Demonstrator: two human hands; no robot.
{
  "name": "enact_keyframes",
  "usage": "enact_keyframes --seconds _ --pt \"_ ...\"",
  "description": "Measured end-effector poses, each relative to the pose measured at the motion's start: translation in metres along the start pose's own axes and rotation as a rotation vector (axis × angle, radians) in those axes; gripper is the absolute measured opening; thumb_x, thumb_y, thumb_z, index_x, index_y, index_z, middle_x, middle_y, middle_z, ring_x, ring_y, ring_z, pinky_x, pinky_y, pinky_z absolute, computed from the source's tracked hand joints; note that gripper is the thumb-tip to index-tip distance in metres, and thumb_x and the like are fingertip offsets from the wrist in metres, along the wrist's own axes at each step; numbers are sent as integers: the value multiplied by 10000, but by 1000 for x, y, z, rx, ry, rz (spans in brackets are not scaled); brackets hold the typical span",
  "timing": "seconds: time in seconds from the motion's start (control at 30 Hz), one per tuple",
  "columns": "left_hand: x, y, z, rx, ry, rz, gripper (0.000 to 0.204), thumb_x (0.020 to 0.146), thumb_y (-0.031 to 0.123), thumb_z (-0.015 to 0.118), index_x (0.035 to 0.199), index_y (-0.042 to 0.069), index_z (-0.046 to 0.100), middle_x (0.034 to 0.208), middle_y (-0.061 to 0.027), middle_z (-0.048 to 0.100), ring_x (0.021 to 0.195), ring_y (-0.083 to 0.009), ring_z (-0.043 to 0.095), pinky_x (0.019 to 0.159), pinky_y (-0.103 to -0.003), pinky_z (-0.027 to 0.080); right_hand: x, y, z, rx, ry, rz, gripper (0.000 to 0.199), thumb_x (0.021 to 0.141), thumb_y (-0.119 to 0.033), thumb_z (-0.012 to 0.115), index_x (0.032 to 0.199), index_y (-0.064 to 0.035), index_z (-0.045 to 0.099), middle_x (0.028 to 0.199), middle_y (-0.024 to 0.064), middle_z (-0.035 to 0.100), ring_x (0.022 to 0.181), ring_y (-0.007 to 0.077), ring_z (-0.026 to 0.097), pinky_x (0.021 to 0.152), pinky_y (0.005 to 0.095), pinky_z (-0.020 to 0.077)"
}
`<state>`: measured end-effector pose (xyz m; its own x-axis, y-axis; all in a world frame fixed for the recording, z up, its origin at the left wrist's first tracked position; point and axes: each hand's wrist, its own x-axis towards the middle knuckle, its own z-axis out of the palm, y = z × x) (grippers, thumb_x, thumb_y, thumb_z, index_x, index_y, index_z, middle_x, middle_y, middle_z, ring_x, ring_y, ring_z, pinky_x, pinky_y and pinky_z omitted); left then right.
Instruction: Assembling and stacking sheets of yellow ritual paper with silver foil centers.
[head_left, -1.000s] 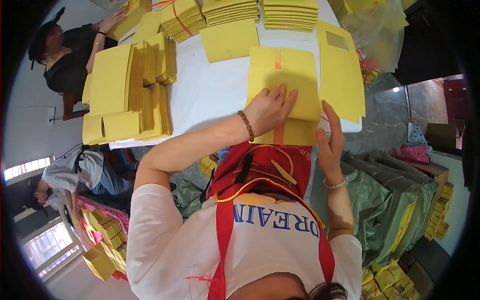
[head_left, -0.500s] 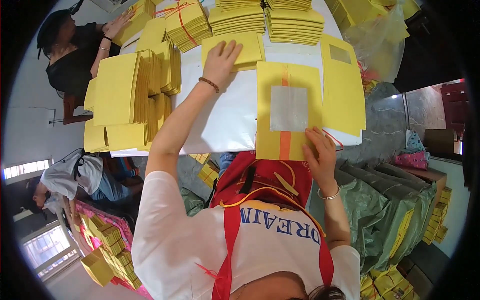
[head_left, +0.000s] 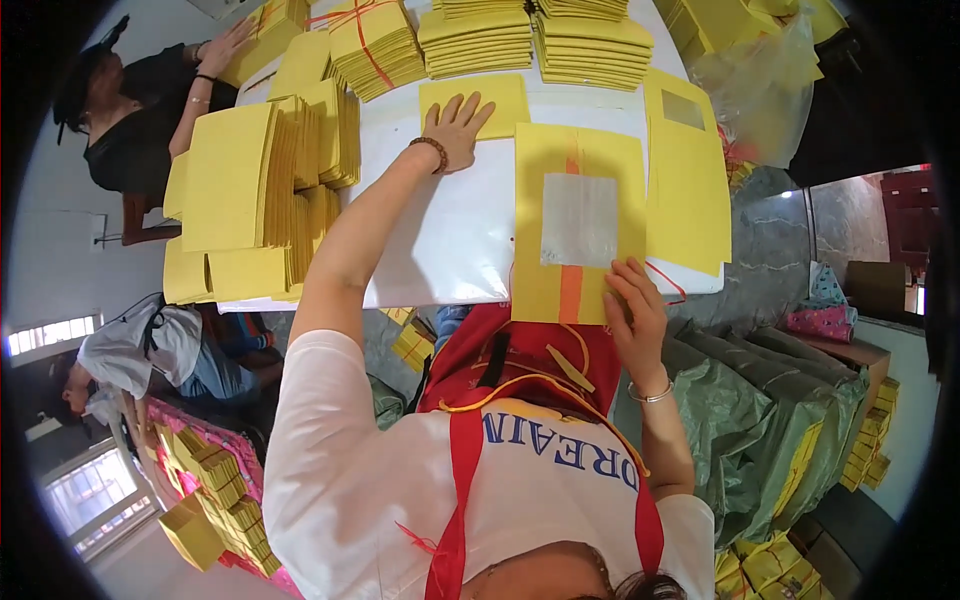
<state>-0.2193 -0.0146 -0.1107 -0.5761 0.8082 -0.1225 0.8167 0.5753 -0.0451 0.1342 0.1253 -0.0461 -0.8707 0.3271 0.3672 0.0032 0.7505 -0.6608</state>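
Note:
My left hand (head_left: pixel 456 130) lies with spread fingers on the near edge of a flat yellow envelope (head_left: pixel 500 105) at the middle of the white table (head_left: pixel 440 240). On the right, a larger yellow sheet (head_left: pixel 533 225) carries a clear film window (head_left: pixel 580 218) and an orange stripe above and below it. My right hand (head_left: pixel 637 305) rests on that sheet's lower right corner, fingers stretched out and thumb apart. Beyond it lie more flat yellow sheets (head_left: pixel 690 190), the top one with a small window.
Stacks of yellow envelopes (head_left: pixel 230 180) stand on the left, with more stacks (head_left: pixel 590 50) and a red-tied bundle (head_left: pixel 372 45) along the back. A clear plastic bag (head_left: pixel 760 90) hangs at the right. Another person (head_left: pixel 150 110) handles envelopes at the far left. Green-wrapped bundles (head_left: pixel 720 420) stand at the lower right.
My left hand has slid slightly toward me and right, its fingers spreading wider on the envelope. My right hand and the windowed sheet have barely moved. The other person has leaned left.

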Motion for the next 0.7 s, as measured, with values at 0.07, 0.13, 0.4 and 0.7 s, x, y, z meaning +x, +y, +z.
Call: enact_keyframes --seconds 0.07,0.13,0.4,0.7 --pt "3 -2 -7 -22 -110 -25 732 807 169 458 1464 222 138 1527 -98 99 1387 -319 136 1103 -505 129 0 0 -1 -2 -2 2 250 788 -36 632 1038 -35 629 1153 95 605 1155 294 520 945 381 410" --pt "1 -9 -13 -81 -101 38 755 778 182 484 1459 217 159 1513 -133 131 1378 -343 152 1100 -509 139 0 1 -1 -7 -13 -12 246 785 -36 634 1031 -35 628 1151 99 604 1150 295 523 945 380 408" --pt "-50 27 -65 -468 436 231 526 747 22 537 1265 95 489 1290 -210 467 1181 -380 431 1006 -402 357 1 4 -1 -11 20 -25 241 786 -46 630 1027 -41 626 1145 106 598 1142 297 525 927 388 424" --pt "-162 144 -93 -469 244 589 407 752 208 673 1110 46 571 1058 -119 560 924 -295 526 811 -373 417 4 5 -2 31 18 -18 218 792 -77 638 1008 -49 639 1124 93 607 1117 289 530 929 383 425"
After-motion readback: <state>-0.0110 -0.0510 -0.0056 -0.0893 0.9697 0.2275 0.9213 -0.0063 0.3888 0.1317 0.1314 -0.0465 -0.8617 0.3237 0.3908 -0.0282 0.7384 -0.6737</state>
